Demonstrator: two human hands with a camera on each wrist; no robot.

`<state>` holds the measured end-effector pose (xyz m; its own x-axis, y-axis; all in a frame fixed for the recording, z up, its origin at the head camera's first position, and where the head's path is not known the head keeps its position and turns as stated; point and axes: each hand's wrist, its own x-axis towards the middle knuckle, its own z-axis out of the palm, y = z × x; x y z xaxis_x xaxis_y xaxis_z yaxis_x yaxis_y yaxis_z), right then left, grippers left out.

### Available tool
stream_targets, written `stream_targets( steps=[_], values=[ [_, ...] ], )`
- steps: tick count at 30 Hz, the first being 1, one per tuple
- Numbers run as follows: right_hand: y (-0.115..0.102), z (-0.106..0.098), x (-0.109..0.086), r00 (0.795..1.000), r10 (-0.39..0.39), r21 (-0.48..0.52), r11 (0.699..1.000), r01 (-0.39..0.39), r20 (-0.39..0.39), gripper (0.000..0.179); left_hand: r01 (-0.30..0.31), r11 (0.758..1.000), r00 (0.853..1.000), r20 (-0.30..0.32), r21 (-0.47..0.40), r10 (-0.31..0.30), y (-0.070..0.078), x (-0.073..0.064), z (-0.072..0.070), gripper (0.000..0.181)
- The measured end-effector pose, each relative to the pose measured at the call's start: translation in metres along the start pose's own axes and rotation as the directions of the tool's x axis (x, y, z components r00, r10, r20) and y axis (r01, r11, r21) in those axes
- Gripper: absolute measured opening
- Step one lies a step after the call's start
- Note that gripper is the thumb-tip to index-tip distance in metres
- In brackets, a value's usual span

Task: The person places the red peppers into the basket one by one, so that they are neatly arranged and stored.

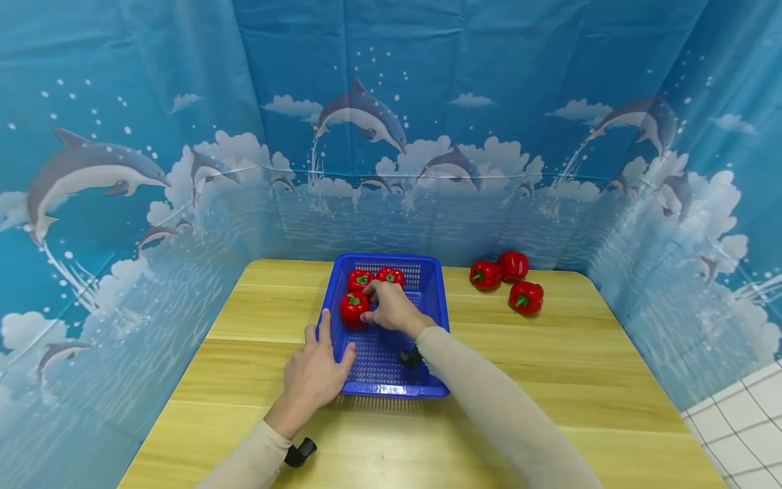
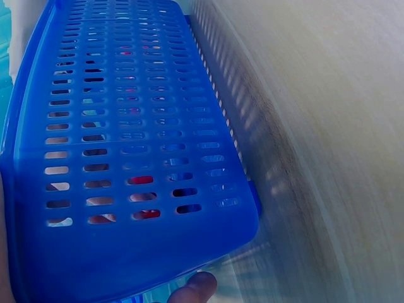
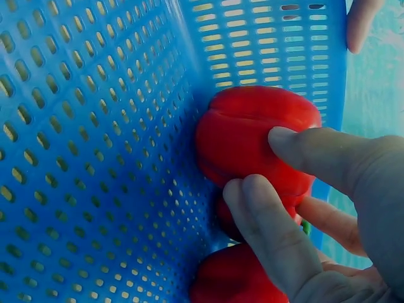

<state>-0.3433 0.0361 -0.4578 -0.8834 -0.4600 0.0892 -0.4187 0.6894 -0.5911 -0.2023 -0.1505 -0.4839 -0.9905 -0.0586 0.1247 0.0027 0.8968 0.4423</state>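
A blue perforated plastic basket (image 1: 391,391) holds three red bell peppers. My right hand (image 1: 394,309) reaches inside it, with thumb and fingertips on the nearest bell pepper (image 1: 352,312). The right wrist view shows this bell pepper (image 3: 249,120) by the basket wall, thumb on one side and fingers on the other. Behind it sit two more, a left bell pepper (image 1: 359,279) and a right bell pepper (image 1: 391,275), partly covered by my hand. My left hand (image 1: 314,370) lies at the basket's left rim with fingers extended and thumb over the inside.
To the right of the basket, three more red bell peppers (image 1: 527,299) lie on the wooden table (image 1: 550,360), toward its back edge. A blue dolphin-print curtain (image 1: 391,204) hangs behind the table and along its sides. White tiles (image 1: 745,421) show at the lower right.
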Motion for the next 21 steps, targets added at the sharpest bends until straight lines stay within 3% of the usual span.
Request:
stream_targets(
  steps=[8, 21],
  values=[
    [-0.002, -0.001, -0.001, 0.999, 0.049, 0.007, 0.999, -0.049, 0.014, 0.056, -0.001, 1.0, 1.0, 0.007, 0.011, 0.001, -0.001, -0.001, 0.0, 0.099],
    [0.003, -0.012, -0.008, 1.0, 0.018, 0.057, 0.998, -0.018, -0.002, 0.059, -0.003, 1.0, 1.0, -0.007, 0.009, 0.003, 0.0, 0.0, 0.0, 0.099]
  ],
)
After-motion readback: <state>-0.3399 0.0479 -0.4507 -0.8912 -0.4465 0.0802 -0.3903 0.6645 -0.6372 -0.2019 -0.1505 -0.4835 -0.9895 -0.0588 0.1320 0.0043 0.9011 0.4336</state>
